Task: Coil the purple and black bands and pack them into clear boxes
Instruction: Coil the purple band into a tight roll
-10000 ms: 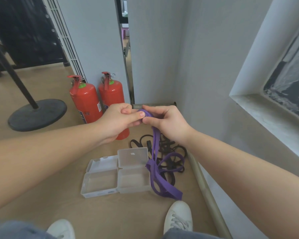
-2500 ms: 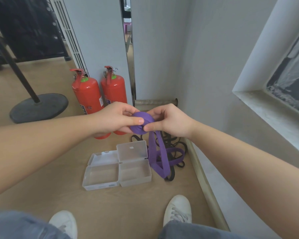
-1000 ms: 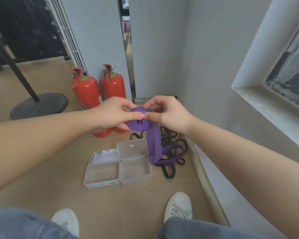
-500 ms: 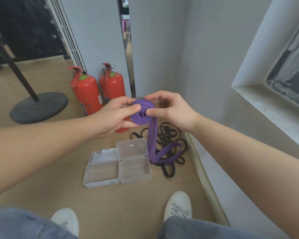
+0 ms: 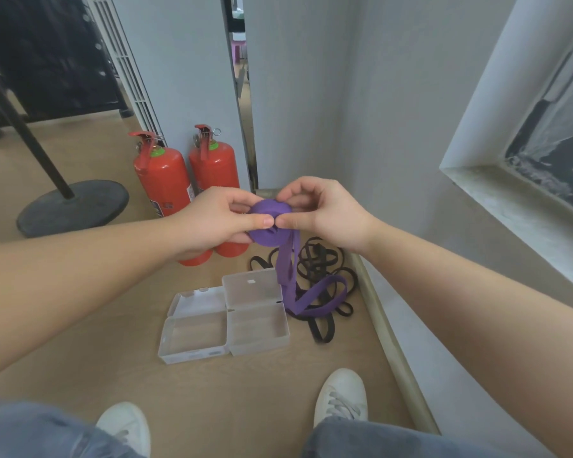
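Observation:
A purple band (image 5: 269,223) is partly wound into a flat round coil held in the air. My left hand (image 5: 212,223) pinches the coil from the left and my right hand (image 5: 325,213) pinches it from the right, thumbs nearly touching on its face. The loose tail hangs down to the floor and loops beside the black band (image 5: 321,262), which lies tangled by the wall. Two clear boxes (image 5: 225,322) sit open side by side on the floor below, with nothing in them.
Two red fire extinguishers (image 5: 166,180) stand against the wall behind my hands. A black round stand base (image 5: 73,206) with a slanted pole is at the left. A skirting rail (image 5: 391,345) runs along the right wall. My white shoes (image 5: 339,398) are near the bottom.
The coil has grown thicker as more band was wound on, and the tail on the floor has shortened. Both hands stay on the coil at about the same height.

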### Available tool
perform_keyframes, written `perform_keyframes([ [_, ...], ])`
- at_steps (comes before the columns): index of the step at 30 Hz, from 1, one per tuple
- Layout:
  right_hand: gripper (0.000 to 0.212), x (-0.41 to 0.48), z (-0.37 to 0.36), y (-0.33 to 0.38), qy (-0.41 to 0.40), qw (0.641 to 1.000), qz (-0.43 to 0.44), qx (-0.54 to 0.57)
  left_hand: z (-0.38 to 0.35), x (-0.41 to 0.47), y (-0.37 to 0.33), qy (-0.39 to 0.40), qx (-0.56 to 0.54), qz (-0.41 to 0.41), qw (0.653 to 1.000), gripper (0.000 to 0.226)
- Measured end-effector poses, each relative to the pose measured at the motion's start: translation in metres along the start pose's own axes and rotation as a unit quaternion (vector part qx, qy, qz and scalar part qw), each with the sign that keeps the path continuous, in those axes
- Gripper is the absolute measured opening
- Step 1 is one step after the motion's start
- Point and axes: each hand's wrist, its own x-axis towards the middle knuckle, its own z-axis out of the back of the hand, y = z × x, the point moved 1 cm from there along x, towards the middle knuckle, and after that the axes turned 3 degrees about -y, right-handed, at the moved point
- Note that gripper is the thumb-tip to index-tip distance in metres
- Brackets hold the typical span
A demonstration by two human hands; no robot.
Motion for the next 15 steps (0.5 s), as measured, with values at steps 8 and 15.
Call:
perform_keyframes([
  [8, 0.029, 0.000, -0.007, -0.012, -0.028, 0.980, -0.041, 0.194, 0.004, -0.002, -0.003, 0.019, -0.191, 0.050, 0.980, 0.027],
  [15, 0.031, -0.002, -0.004, -0.006, 0.004, 0.999, -0.039, 0.034, 0.010, -0.002, -0.007, 0.018, 0.055, 0.000, 0.998, 0.035],
])
